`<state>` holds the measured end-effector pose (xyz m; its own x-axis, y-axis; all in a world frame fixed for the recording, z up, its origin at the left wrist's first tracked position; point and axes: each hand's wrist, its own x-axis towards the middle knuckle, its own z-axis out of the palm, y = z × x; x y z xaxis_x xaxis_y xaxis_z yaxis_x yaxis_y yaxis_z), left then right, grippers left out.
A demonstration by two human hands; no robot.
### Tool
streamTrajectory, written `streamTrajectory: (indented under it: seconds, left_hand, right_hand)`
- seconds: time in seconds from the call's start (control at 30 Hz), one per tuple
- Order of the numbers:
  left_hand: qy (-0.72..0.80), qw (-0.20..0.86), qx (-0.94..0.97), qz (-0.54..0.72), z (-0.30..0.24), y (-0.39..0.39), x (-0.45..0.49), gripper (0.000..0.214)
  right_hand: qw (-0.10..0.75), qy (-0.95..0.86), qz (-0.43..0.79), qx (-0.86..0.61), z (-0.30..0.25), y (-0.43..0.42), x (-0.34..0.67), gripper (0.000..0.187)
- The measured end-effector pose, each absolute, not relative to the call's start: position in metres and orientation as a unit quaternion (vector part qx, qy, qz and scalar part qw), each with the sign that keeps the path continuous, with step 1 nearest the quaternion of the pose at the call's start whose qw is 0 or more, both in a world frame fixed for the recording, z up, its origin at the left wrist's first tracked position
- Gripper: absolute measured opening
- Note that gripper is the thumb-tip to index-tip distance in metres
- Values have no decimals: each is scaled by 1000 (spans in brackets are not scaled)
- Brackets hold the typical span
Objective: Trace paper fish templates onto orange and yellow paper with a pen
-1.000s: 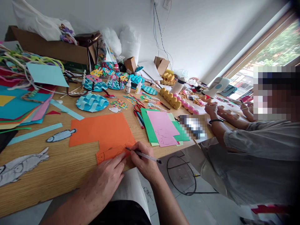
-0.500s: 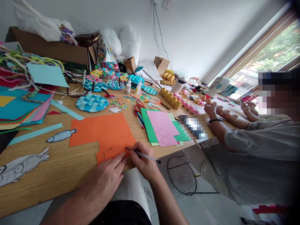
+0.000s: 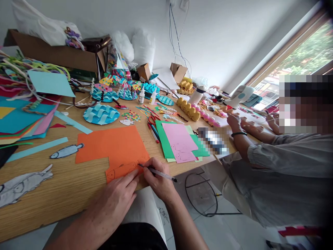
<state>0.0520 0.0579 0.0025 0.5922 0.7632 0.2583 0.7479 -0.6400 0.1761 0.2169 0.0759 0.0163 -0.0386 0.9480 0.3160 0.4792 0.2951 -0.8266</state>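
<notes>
My right hand (image 3: 159, 178) is closed round a clear-barrelled pen (image 3: 162, 174), its tip touching the orange paper (image 3: 114, 140) near the table's front edge. Pen lines on that sheet form a fish outline (image 3: 122, 170). My left hand (image 3: 118, 194) lies flat with its fingers stretched over the lower edge of the sheet, just below the drawn fish. Left of the sheet is a small grey paper fish (image 3: 66, 151), touching its edge. A larger grey paper fish (image 3: 23, 185) lies nearer the table's left front.
Pink paper with fish sketches (image 3: 179, 139) rests on green paper (image 3: 162, 144) to the right. Beyond are red scissors (image 3: 154, 119), glue bottles (image 3: 141, 96) and a blue woven disc (image 3: 101, 114). Coloured sheets (image 3: 23, 114) are stacked left. A co-worker (image 3: 281, 173) sits at the right.
The pen tip has barely shifted on the orange paper. My left hand stays in place. The whole view has slid slightly, and the co-worker's head has moved a little left.
</notes>
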Motion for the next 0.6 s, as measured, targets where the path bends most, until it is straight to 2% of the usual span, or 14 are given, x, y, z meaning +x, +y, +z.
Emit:
streamTrajectory:
  seconds: [0.6]
  left_hand:
    - [414, 35, 898, 145, 4, 58, 51, 48]
  right_hand:
    - [444, -670, 265, -532, 19, 77, 216, 8]
